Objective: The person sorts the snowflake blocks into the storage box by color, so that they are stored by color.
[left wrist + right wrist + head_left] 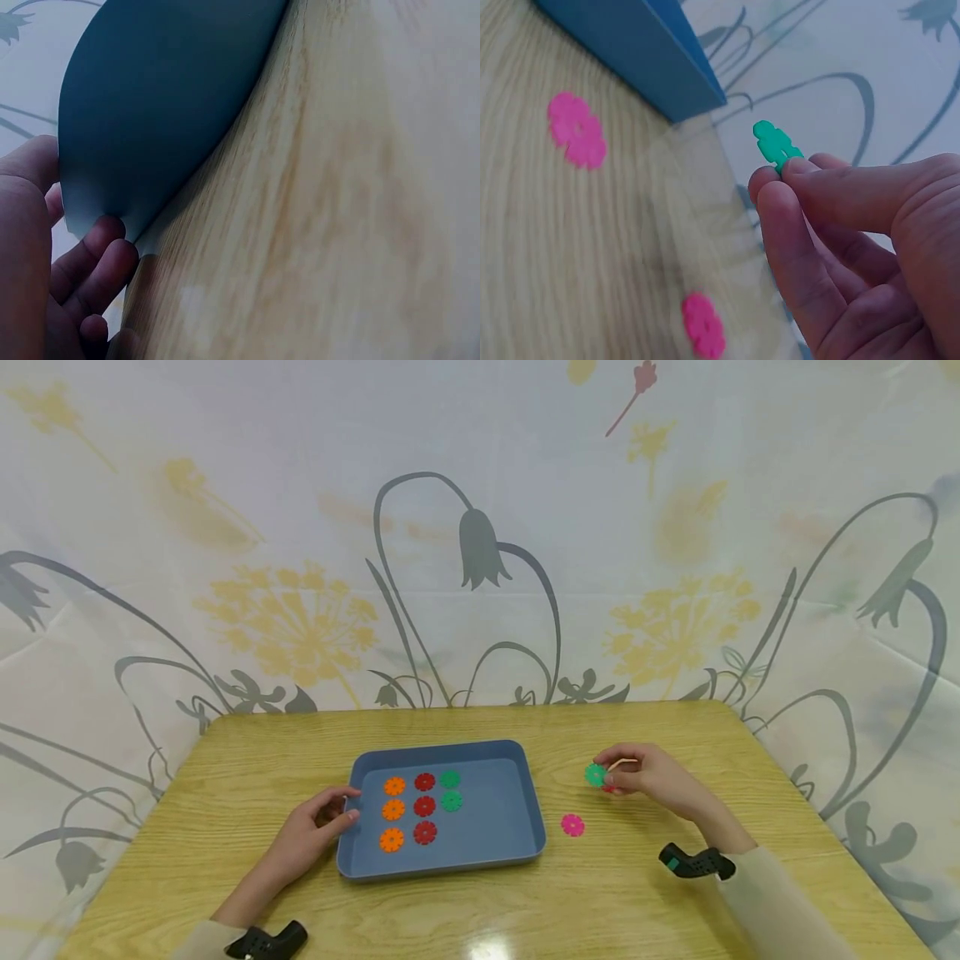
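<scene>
Between right thumb and fingertips, my right hand (641,772) pinches a green notched plastic disc (595,775), raised above the table right of the tray. At the left side of the blue tray (536,827), my left hand (311,827) grips the rim; its curled fingers (112,266) touch the outer wall. Lying in the tray are columns of notched discs: orange discs (393,810), red discs (424,806) and two green discs (452,801). The third green place in that column shows bare tray floor.
A pink notched disc (572,825) lies on the wooden table (420,910) just right of the tray. Another pink disc (703,326) lies under my right hand, mostly hidden in the head view. A flower-patterned cloth (480,635) hangs behind the table.
</scene>
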{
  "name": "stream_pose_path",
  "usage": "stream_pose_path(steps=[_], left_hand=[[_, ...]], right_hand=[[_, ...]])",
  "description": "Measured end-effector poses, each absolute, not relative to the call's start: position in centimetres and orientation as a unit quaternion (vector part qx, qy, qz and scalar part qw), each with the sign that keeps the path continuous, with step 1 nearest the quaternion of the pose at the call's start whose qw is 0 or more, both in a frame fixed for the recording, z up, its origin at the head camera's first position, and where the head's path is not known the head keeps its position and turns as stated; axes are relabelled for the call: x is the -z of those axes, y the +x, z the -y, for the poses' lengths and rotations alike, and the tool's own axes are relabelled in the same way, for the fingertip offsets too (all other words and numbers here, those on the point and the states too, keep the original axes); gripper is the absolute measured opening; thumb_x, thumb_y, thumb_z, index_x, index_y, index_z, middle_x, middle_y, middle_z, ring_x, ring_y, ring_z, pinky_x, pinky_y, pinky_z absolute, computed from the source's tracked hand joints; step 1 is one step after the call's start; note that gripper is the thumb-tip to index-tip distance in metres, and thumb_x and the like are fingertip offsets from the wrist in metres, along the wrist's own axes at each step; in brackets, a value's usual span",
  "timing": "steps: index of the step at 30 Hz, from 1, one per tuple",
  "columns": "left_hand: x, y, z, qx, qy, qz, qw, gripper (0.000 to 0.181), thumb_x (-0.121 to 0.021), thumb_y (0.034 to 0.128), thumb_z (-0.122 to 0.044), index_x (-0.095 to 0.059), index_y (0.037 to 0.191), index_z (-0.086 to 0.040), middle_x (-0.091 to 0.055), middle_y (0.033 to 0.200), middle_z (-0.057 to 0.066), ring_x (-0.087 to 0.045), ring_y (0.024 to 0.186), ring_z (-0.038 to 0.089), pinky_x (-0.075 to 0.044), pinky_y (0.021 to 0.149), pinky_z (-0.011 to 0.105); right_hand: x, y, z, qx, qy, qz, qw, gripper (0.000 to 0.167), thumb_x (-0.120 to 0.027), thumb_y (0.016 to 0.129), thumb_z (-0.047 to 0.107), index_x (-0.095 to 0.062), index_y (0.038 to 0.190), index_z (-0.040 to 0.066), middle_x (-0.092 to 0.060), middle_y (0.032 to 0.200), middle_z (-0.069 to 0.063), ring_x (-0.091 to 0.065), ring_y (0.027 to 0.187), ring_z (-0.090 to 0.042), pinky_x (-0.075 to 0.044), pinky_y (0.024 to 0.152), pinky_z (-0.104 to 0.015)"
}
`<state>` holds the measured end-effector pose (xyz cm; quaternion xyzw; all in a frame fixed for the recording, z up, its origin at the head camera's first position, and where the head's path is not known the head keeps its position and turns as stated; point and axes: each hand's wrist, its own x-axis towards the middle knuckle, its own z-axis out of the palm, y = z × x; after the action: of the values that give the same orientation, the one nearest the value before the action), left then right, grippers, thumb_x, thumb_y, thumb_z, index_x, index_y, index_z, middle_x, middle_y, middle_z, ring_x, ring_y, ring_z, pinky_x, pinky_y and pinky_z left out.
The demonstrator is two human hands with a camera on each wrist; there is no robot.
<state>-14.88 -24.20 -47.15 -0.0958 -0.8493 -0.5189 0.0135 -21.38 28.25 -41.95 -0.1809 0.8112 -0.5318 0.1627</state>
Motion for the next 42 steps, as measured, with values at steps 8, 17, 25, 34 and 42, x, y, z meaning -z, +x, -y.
stream_pose_path(steps=[8, 17, 25, 34, 42], left_hand=[[47.4, -14.9, 24.3, 0.516, -0.1, 0.851, 0.016, 0.032, -0.068, 0.0967, -0.02, -0.065, 0.127, -0.01, -0.058, 0.102, 0.005, -0.052, 0.081, 0.015, -0.047, 0.071, 0.027], [47.4, -15.0, 24.3, 0.512, -0.103, 0.853, 0.024, 0.031, -0.068, 0.0967, -0.018, -0.065, 0.127, -0.009, -0.057, 0.1, 0.005, -0.052, 0.079, 0.015, -0.045, 0.07, 0.027], [47.4, -14.9, 24.3, 0.514, -0.1, 0.852, 0.021, 0.032, -0.068, 0.0965, -0.02, -0.065, 0.126, -0.01, -0.057, 0.1, 0.005, -0.052, 0.08, 0.016, -0.046, 0.07, 0.027], [47.3, -14.8, 24.2, 0.516, -0.099, 0.851, 0.02, 0.032, -0.068, 0.0967, -0.019, -0.065, 0.127, -0.009, -0.057, 0.101, 0.006, -0.052, 0.08, 0.015, -0.046, 0.07, 0.027], [47.2, -14.7, 24.2, 0.517, -0.098, 0.85, 0.022, 0.031, -0.068, 0.0965, -0.019, -0.065, 0.126, -0.008, -0.056, 0.098, 0.006, -0.052, 0.078, 0.016, -0.045, 0.068, 0.027]], right_hand=[[41.6, -23.3, -24.1, 0.535, -0.218, -0.798, 0.173, 0.031, -0.064, 0.098, 0.009, -0.06, 0.125, -0.005, -0.066, 0.107, -0.018, -0.063, 0.095, -0.047, -0.056, 0.079, -0.046], [41.0, -25.0, -19.3, 0.531, -0.255, -0.785, 0.189, 0.029, -0.064, 0.096, 0.006, -0.065, 0.124, -0.003, -0.064, 0.111, -0.016, -0.065, 0.097, -0.042, -0.055, 0.084, -0.047], [41.9, -25.9, -15.6, 0.509, -0.276, -0.791, 0.198, 0.026, -0.067, 0.093, 0.004, -0.07, 0.119, 0.003, -0.066, 0.113, -0.01, -0.067, 0.09, -0.029, -0.056, 0.081, -0.042], [42.3, -26.3, -12.3, 0.496, -0.304, -0.785, 0.213, 0.025, -0.066, 0.094, 0.004, -0.07, 0.119, 0.004, -0.071, 0.102, -0.005, -0.066, 0.088, -0.034, -0.054, 0.078, -0.044], [42.8, -26.2, -9.9, 0.518, -0.311, -0.762, 0.233, 0.025, -0.068, 0.092, 0.0, -0.07, 0.117, -0.001, -0.071, 0.102, -0.008, -0.069, 0.088, -0.032, -0.056, 0.079, -0.041]])
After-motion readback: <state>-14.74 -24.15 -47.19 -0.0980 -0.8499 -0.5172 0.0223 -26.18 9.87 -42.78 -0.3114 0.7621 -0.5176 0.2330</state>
